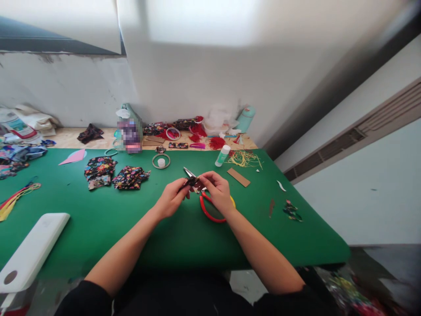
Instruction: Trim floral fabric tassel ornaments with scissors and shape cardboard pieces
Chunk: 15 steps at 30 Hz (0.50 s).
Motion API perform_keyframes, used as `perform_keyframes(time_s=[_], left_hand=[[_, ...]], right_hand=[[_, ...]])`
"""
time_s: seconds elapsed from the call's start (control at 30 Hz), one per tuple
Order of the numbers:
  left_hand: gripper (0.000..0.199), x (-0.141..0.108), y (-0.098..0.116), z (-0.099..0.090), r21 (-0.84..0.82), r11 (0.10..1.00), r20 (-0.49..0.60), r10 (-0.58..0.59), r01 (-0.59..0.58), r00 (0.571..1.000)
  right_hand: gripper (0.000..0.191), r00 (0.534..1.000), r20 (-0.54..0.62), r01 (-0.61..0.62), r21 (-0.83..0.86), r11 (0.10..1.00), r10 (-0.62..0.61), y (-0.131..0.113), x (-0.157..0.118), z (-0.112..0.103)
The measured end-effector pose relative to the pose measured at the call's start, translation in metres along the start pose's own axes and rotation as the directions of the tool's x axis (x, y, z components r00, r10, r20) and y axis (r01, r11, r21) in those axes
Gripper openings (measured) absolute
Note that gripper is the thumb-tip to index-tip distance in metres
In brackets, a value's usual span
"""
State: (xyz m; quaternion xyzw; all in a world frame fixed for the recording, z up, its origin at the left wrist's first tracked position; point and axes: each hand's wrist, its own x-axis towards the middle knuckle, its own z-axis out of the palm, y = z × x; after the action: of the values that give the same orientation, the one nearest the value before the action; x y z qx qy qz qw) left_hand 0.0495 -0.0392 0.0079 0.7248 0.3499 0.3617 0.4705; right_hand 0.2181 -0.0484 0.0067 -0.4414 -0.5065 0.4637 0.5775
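My left hand and my right hand meet over the middle of the green table. Between their fingertips is a small piece of dark patterned fabric; both hands are closed on it. Its exact shape is partly covered by the fingers. Scissors with red handles lie beneath the hands, their blades pointing away to the left. A glue stick stands just beyond my right hand, with a brown cardboard strip to the right. A white cap sits inside a grey ring beyond my left hand.
Stacks of floral fabric lie to the left. Yellow cord is bunched at the back right, near red threads and a turquoise bottle. A white power bank is at the near left. Fabric scraps lie at the right.
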Motion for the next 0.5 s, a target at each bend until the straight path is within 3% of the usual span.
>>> perform_keyframes(time_s=[0.27,0.5], left_hand=[[0.035,0.0008,0.0026,0.0008,-0.128,0.99,0.028,-0.061,0.064,0.998],[0.038,0.001,0.0012,0.0015,-0.238,0.966,0.032,-0.096,0.101,0.995]], right_hand=[[0.034,0.999,0.007,-0.039,0.109,0.993,0.038,-0.0012,0.0038,-0.0009],[0.025,1.0,0.019,0.021,-0.01,1.0,-0.02,-0.0011,0.0006,-0.0015]])
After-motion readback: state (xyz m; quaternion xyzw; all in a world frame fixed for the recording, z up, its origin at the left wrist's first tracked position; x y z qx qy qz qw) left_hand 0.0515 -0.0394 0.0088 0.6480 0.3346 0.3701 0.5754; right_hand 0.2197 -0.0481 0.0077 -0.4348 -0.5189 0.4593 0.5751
